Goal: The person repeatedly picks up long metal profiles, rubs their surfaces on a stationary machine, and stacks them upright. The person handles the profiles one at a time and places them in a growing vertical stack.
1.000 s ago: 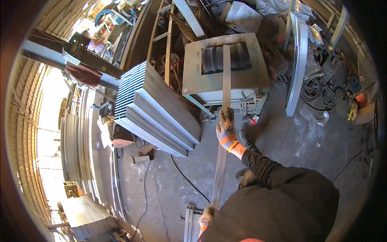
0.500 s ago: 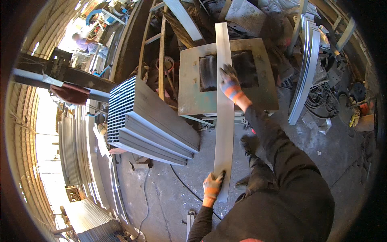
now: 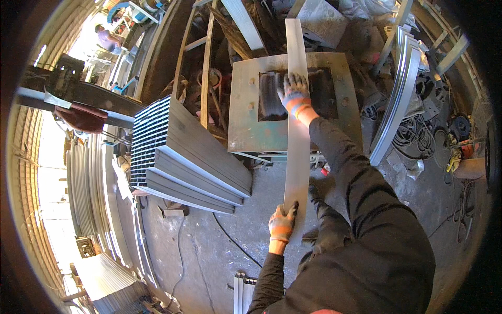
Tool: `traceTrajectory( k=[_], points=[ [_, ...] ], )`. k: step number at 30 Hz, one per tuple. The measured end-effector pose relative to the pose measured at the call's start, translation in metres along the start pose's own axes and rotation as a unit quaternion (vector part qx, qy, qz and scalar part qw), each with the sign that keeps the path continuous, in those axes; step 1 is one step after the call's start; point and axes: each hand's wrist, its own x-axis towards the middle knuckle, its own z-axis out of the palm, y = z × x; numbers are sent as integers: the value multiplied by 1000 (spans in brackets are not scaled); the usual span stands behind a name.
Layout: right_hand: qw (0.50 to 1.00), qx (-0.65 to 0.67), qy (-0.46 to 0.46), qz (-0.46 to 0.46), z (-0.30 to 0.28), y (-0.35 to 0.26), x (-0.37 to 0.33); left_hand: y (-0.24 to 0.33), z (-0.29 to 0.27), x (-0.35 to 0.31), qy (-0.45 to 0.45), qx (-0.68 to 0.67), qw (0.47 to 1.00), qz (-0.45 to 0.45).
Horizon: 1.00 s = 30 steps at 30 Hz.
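Note:
A long flat grey metal strip (image 3: 297,141) lies lengthwise across a rusty machine table (image 3: 243,104) with a square opening and dark rollers inside. My right hand (image 3: 294,92), in a grey and orange glove, presses flat on the strip over the opening. My left hand (image 3: 282,224), gloved the same way, grips the strip's near end. The strip's far end reaches beyond the machine's back edge.
A stack of grey rectangular metal tubes (image 3: 183,149) leans at the left of the machine. Curved metal profiles (image 3: 397,89) stand at the right, next to coiled cables (image 3: 418,131). Short profiles (image 3: 241,293) lie on the concrete floor. A person (image 3: 107,37) stands far off, top left.
The strip was lifted flat onto the machine and slid farther over it. My right hand moved from the strip's middle up to the opening; my left hand took the near end.

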Motion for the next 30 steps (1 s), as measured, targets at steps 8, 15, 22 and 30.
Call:
traceTrajectory(
  k=[8, 15, 22, 30],
  points=[
    [998, 44, -30, -17, -86, -49, -163, -94, 8, -162, -10, -11, 999, -35],
    [996, 71, -29, -36, -159, -100, -314, -186, 10, -312, -4, -54, 998, -26],
    [987, 108, -113, -39, -205, -134, -427, -237, 5, -428, -51, -7, 992, -118],
    [975, 208, -80, -20, -179, -123, -404, -207, -34, -403, -113, -49, 988, -98]
  ],
)
